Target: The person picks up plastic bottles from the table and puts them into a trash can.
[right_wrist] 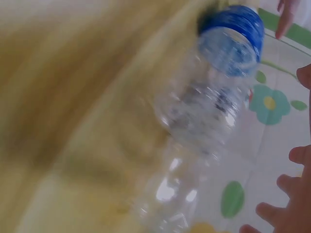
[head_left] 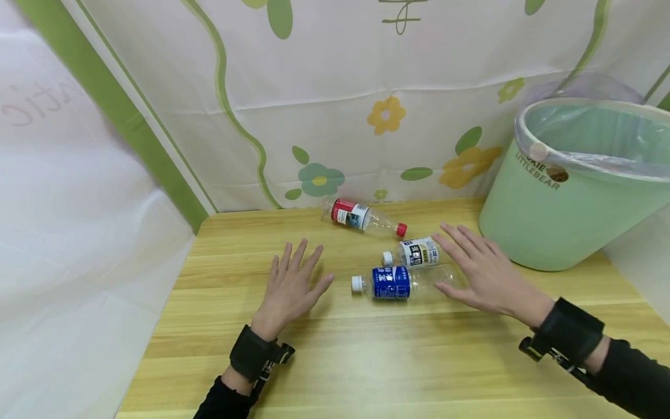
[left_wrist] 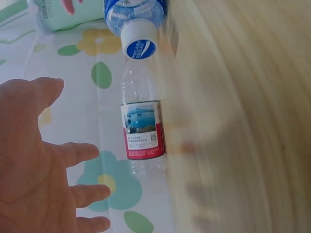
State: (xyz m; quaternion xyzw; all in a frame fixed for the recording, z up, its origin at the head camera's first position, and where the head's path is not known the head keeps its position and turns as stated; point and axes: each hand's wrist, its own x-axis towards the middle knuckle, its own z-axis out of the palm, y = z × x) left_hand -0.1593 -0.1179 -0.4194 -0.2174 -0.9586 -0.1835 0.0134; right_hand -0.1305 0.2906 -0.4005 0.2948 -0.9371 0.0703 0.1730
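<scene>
Three clear plastic bottles lie on their sides on the wooden table. The nearest has a blue label (head_left: 391, 283) and a white cap. Just behind it is a bottle with a black-and-white label (head_left: 421, 252), also white-capped. Farther back lies a bottle with a red label (head_left: 342, 212) and red cap. My left hand (head_left: 290, 288), fingers spread, hovers left of the bottles and holds nothing. With its fingers extended, my right hand (head_left: 487, 276) is over the right ends of the two nearer bottles, partly covering them. In the right wrist view the blue-labelled bottle (right_wrist: 233, 39) appears blurred.
A light green bin (head_left: 555, 215) with a clear liner stands at the table's back right. A floral curtain (head_left: 335, 116) hangs along the back edge, and white cloth (head_left: 94, 262) covers the left side. Both wrists wear black straps (head_left: 253, 353) with small cameras.
</scene>
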